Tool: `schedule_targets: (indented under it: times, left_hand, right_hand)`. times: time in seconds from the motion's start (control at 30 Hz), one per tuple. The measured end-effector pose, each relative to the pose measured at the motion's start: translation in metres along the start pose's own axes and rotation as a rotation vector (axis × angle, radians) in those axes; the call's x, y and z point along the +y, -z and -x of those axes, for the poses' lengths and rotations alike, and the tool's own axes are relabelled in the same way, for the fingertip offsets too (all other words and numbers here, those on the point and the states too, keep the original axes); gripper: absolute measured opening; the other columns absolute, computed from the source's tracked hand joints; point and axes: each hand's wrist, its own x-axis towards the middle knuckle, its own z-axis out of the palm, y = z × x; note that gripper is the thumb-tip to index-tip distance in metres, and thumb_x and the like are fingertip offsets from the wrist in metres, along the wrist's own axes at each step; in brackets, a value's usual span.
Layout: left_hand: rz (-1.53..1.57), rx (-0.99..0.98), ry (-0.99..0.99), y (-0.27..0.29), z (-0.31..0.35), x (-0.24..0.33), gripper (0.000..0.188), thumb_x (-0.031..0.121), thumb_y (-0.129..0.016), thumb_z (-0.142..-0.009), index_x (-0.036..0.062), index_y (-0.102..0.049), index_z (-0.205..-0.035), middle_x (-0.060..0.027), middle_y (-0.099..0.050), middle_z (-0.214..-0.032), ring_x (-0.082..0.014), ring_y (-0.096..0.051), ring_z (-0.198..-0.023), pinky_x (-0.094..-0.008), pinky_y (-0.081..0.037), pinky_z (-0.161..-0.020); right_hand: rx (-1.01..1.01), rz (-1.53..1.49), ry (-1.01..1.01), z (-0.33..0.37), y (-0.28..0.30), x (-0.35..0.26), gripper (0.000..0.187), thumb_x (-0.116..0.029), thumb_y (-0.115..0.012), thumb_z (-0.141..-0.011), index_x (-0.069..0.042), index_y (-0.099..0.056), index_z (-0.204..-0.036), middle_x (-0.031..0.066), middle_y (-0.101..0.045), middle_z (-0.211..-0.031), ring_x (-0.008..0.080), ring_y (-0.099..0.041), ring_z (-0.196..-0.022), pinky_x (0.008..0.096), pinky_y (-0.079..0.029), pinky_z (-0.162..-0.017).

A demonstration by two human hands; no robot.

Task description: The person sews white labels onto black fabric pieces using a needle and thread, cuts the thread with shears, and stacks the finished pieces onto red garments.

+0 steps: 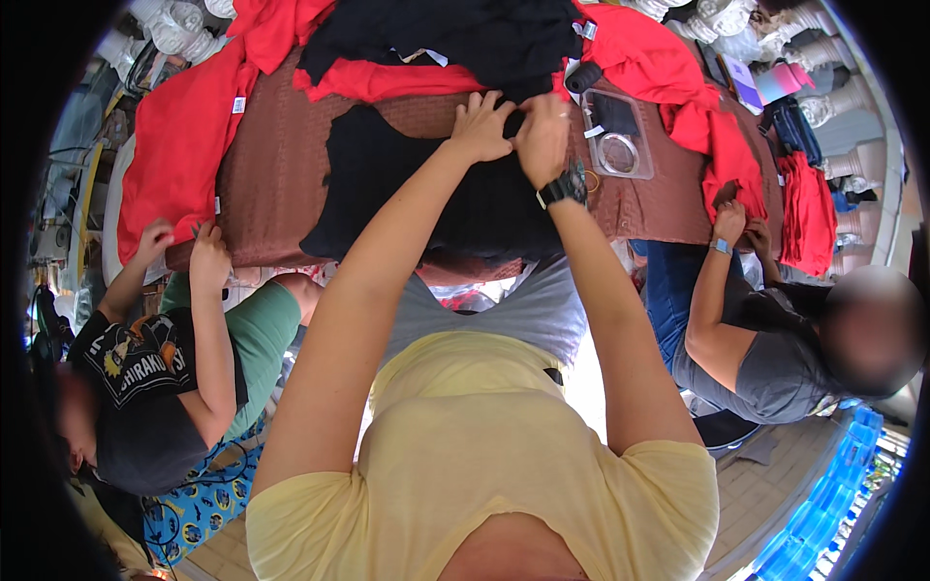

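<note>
Head view: I have both of the wearer's bare hands at upper center, working on a black garment [484, 208] laid flat in the middle of the frame, over a brown tablecloth [266, 174]. Left hand [481, 128]: fingers spread and slightly bent, resting at the garment's upper edge. Right hand [544, 140]: just beside the left, fingers curled down, motion-blurred; I can't tell whether it pinches any cloth. A dark watch [562, 191] sits on the right wrist.

Top center, I get a second black garment [436, 34] with a white tag, overlapping red cloth [373, 81]. Right of the hands: a small black roll [583, 77], then a clear plastic tray [635, 167] with a round ring-shaped item [617, 153] inside it.

Left of frame, a seated person in a black shirt [160, 387] has both hands at the lower end of a red garment [184, 145], a small dark tool by the fingers. Right of frame, another person in a gray top [765, 358] has both hands at the lower end of a red garment at the right [712, 136]; grip too small to read. Far upper right, a pink-and-blue bottle [783, 82] lies near white balusters [833, 102].
</note>
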Motion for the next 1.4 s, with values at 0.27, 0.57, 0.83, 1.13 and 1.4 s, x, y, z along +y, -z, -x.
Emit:
schedule_targets:
  times: [0.27,0.57,0.83,1.13,1.4]
  left_hand:
    - [0.147,-0.026,0.048,0.013,-0.023,-0.019,0.074,0.029,-0.08,-0.079,0.0109,-0.048,-0.143,-0.0137,-0.038,-0.153,-0.0347,-0.04,-0.141,-0.0472,-0.041,-0.111]
    - [0.255,0.143,0.16,0.003,-0.037,-0.019,0.028,0.021,-0.073,-0.087,0.0084,-0.068,-0.111,-0.0143,-0.065,-0.114,-0.0331,-0.063,-0.111,-0.0446,-0.05,-0.093]
    - [0.291,0.411,0.181,-0.003,-0.034,-0.036,0.023,0.009,-0.069,-0.086,0.008,-0.065,-0.108,-0.0158,-0.063,-0.115,-0.0348,-0.065,-0.105,-0.0448,-0.052,-0.089]
    - [-0.26,0.458,0.287,0.06,0.138,-0.11,0.056,0.041,-0.061,-0.097,0.0168,-0.05,-0.145,-0.0082,-0.045,-0.153,-0.0345,-0.042,-0.141,-0.0612,-0.032,-0.111]
    - [-0.281,0.425,0.135,0.059,0.114,-0.078,0.053,0.035,-0.057,-0.099,0.0131,-0.048,-0.146,-0.0109,-0.041,-0.156,-0.0364,-0.035,-0.145,-0.0625,-0.028,-0.114]
  right_hand:
    - [-0.102,-0.098,0.045,0.035,-0.004,0.004,0.025,-0.011,-0.06,-0.09,-0.006,-0.064,-0.114,0.0109,-0.059,-0.126,0.0336,-0.053,-0.119,0.049,-0.044,-0.099]
    - [-0.172,-0.006,0.022,0.036,0.001,0.007,0.04,-0.017,-0.059,-0.088,-0.01,-0.061,-0.127,0.006,-0.056,-0.133,0.0286,-0.047,-0.129,0.0545,-0.031,-0.112]
    - [-0.156,0.068,0.031,0.034,-0.002,-0.005,0.04,-0.023,-0.059,-0.091,-0.014,-0.061,-0.129,0.0079,-0.054,-0.137,0.0311,-0.045,-0.132,0.058,-0.029,-0.114]
    - [-0.117,0.116,0.084,0.037,-0.003,-0.001,0.043,-0.021,-0.059,-0.089,-0.01,-0.061,-0.13,0.0094,-0.055,-0.137,0.0319,-0.046,-0.131,0.0579,-0.029,-0.114]
    - [-0.183,0.097,0.107,0.037,-0.003,0.007,0.045,-0.018,-0.057,-0.087,-0.009,-0.058,-0.13,0.0045,-0.055,-0.14,0.0307,-0.046,-0.131,0.058,-0.029,-0.114]
